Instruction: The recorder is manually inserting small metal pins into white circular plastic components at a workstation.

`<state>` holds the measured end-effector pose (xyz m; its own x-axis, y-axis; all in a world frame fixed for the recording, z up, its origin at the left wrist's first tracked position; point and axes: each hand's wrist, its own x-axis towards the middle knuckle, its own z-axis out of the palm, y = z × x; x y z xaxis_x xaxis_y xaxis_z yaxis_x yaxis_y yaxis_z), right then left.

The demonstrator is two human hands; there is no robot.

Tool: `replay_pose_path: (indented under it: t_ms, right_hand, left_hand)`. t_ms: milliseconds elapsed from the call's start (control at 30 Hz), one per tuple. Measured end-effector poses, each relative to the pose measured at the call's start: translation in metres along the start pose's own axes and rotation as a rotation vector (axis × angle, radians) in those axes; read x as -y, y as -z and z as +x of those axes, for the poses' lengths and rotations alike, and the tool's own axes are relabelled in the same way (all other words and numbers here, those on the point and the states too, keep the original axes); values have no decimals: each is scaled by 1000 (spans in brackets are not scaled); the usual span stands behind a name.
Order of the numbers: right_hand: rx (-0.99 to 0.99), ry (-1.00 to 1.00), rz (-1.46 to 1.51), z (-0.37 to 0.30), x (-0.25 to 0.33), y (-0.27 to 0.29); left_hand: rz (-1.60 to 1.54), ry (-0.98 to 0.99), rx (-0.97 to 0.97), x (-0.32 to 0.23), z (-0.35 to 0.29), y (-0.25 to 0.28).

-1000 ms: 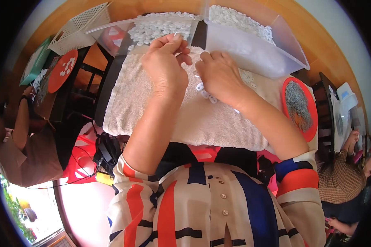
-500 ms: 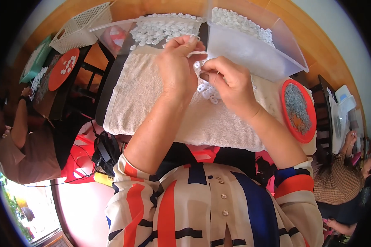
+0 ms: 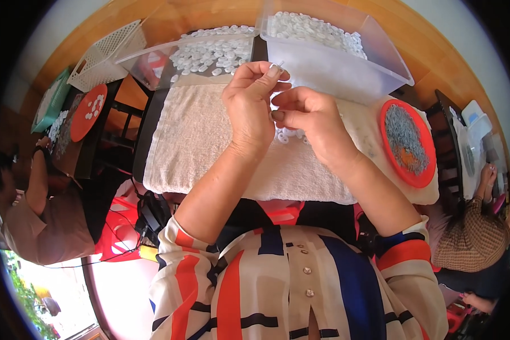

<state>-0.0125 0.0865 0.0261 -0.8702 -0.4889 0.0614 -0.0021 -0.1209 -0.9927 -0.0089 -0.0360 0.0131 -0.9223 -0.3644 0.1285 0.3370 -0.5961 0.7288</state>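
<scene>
My left hand (image 3: 249,105) is raised over the towel, thumb and forefinger pinched on a small thin pale piece (image 3: 281,64) that pokes out past the thumb tip. Close beside it, my right hand (image 3: 311,116) has its thumb and fingertips brought together. A whitish bit shows between the two hands, too small to tell what it is. Beneath them, small white oval pieces with holes (image 3: 283,136) lie loose on the beige towel (image 3: 192,141), partly hidden by my right hand.
Two clear plastic bins (image 3: 345,71) at the back hold many white oval pieces (image 3: 209,54). At right, a red plate (image 3: 424,170) holds thin grey pieces. A white basket (image 3: 110,54) and another red plate (image 3: 80,127) stand left. People sit at both sides.
Both hands stay close together above the towel. The thin pale piece now shows at my left fingertips. My right hand has shifted slightly down, covering more of the loose pieces.
</scene>
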Motion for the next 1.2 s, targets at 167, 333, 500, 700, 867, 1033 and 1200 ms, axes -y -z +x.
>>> replay_pose_path:
  t_ms: [167,333,500,700,867,1033,1200]
  right_hand:
    - [50,-161,-10,-2,1,3]
    - [2,65,-133,-9,-13,4]
    - [-126,127,-91,-7,-11,20]
    - [-197,111,-15,3,10,52]
    - [-187,116,-22,0,5,58]
    - [-165,135,-16,0,0,59]
    - [-159,183,-64,-1,-3,58]
  left_hand:
    - [8,25,-5,2,-4,-3]
    - [65,54,-19,7,-7,-6]
    - [61,38,7,13,-3,-1]
    - [164,136,92,12,-8,-5]
    - [262,178,129,12,-11,-8]
    - [278,165,126,14,-12,-10]
    - [281,161,122,17,-12,-9]
